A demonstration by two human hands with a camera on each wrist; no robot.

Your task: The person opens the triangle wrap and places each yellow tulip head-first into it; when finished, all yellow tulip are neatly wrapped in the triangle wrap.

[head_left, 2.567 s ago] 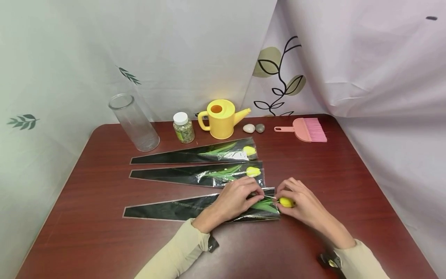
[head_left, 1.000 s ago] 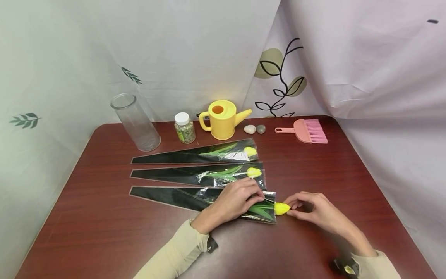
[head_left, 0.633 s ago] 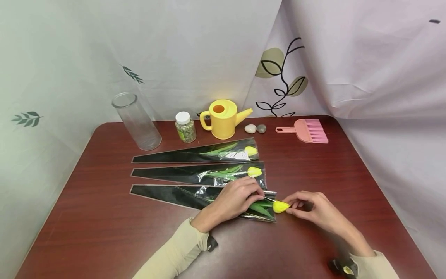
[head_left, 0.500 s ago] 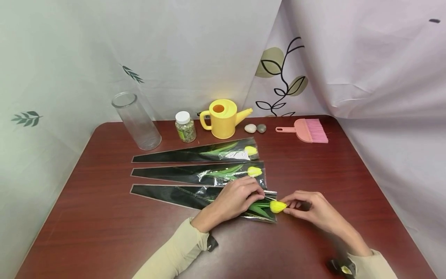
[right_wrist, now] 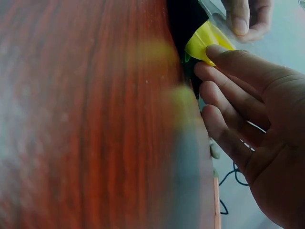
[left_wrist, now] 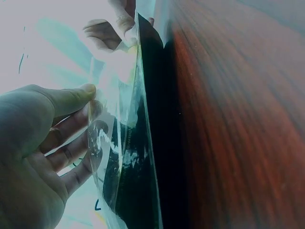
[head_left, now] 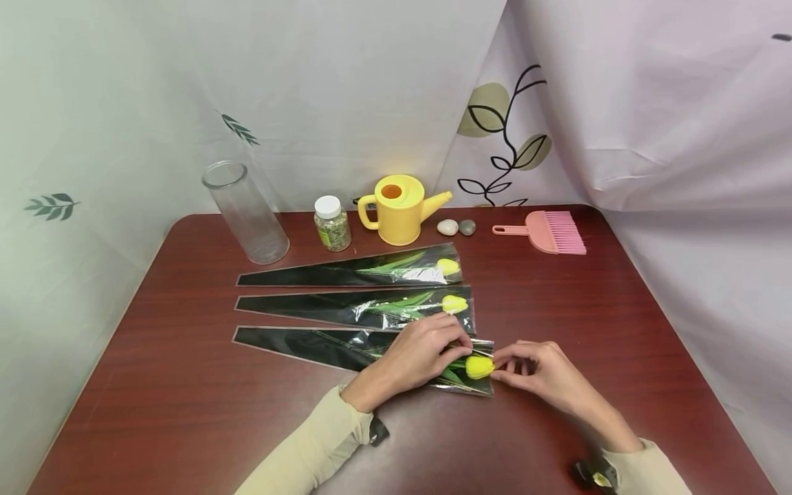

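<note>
Right hand (head_left: 544, 375) pinches yellow tulip (head_left: 478, 366) at sleeve (head_left: 346, 347) mouth; left hand (head_left: 421, 354) holds.

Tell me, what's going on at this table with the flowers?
A person is working a yellow tulip at the open end of the nearest plastic sleeve. The left hand pinches the sleeve's mouth while the right hand touches the bloom with its fingertips. Two more sleeved tulips lie just beyond. At the back of the table stand a glass vase, a small jar, a yellow watering can and a pink brush.
</note>
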